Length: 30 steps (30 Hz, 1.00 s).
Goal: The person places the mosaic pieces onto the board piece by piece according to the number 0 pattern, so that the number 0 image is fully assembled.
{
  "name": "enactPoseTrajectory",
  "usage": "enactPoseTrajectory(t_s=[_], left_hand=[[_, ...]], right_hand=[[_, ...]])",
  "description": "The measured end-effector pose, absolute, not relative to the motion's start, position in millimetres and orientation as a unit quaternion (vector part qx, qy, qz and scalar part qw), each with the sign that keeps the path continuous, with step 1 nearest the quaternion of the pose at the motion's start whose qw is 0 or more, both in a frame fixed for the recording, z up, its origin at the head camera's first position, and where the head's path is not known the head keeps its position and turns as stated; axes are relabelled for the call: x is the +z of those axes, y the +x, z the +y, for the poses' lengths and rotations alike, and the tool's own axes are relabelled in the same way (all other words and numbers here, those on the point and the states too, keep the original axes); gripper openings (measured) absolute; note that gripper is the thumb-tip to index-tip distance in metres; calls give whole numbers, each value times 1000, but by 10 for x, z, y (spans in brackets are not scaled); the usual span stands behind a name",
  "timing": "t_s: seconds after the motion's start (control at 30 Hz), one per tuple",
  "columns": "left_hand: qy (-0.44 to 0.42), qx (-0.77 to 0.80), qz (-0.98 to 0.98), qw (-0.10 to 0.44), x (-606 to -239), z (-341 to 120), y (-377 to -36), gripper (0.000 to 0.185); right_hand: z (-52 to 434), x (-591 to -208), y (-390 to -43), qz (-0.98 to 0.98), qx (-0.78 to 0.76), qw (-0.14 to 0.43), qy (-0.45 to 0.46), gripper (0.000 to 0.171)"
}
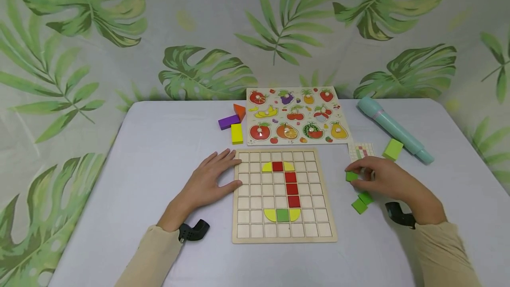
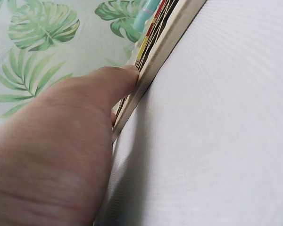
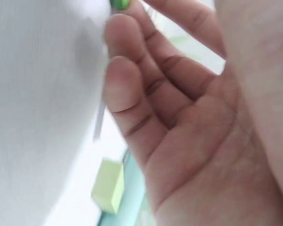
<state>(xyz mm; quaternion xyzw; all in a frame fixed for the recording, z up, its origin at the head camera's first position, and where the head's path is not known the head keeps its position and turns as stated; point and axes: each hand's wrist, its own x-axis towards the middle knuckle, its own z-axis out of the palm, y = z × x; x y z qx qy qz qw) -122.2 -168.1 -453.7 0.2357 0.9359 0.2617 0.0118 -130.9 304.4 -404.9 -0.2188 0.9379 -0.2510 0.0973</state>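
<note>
a pale cloth backdrop (image 1: 223,25) hangs behind the worktop (image 1: 159,154), printed with large green leaves — broad split ones and slim feathery fronds. it covers the whole back and wraps round on both sides, with soft folds showing in it. the worktop is spread with a plain light lavender-grey cover, smooth and matt. the light is even and soft — only faint shadows fall on the cover.

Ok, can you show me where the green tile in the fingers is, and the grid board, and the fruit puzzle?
green tile (image 1: 351,176), head view, on its top face.
grid board (image 1: 284,237), head view, on its bare near rim.
fruit puzzle (image 1: 279,118), head view, on bare board between fruits.
</note>
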Motion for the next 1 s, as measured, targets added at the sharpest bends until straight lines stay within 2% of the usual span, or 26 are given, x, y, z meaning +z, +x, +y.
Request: enactPoseTrajectory(t_s=[0.3,0.67,1.0], left_hand=[[239,264,935,10,-4538,-1679,-1226,61],[242,263,934,9,-4500,-1682,-1218,60],[241,267,933,9,-4537,-1691,-1224,61]], right_hand=[[2609,-4078,-1259,935,-255,57,-239,29],[2117,-4042,-1149,906,-296,-28,-302,31],[1709,-4042,-1056,891,-317,20,-323,31]])
